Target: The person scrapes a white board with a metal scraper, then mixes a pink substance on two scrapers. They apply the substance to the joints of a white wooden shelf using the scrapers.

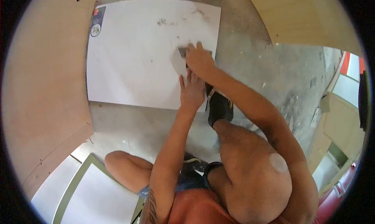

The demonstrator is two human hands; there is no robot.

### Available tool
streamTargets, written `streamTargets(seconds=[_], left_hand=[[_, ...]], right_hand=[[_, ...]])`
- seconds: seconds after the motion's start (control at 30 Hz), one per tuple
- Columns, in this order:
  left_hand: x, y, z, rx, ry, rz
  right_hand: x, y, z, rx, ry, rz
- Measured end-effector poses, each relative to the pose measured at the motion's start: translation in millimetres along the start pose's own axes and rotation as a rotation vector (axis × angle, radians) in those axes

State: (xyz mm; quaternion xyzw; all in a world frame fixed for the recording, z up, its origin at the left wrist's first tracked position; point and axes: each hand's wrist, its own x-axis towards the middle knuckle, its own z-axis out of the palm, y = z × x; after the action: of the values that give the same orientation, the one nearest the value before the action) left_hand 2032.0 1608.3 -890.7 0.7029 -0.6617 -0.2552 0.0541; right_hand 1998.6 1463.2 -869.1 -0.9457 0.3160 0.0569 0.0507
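A large white board [129,63] lies flat on the floor in front of me, with dark smudges toward its upper right. My right hand [200,60] presses down near the board's right side, fingers closed over a flat dark grey piece [182,52]. The corners of that piece stick out on both sides of the hand; most of it is covered, and I cannot tell its exact kind. Just below, my left hand [191,93] rests on the board with its fingers spread, fingertips close to the right hand.
A dark shoe [221,106] on my foot stands beside the board's lower right corner. Wooden panels rise at the left [47,79] and upper right [308,17]. A green-edged white panel [97,192] lies at lower left. The concrete floor [250,40] has pale stains.
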Motion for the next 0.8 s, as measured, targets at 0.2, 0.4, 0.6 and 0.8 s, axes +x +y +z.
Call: streamTargets(seconds=[0.2,0.4,0.6,0.8], left_hand=[[5,-3,-5,-0.042,0.029,-0.004],[7,2,-12,-0.044,0.087,0.000],[-2,5,5,-0.036,0.065,-0.011],[2,-4,6,-0.028,0.026,-0.020]], right_hand=[[-6,-7,11,0.009,0.013,0.028],[-8,1,3,0.045,-0.014,0.008],[-24,4,9,0.016,0.045,-0.050],[-48,2,25,0.062,-0.081,0.016]])
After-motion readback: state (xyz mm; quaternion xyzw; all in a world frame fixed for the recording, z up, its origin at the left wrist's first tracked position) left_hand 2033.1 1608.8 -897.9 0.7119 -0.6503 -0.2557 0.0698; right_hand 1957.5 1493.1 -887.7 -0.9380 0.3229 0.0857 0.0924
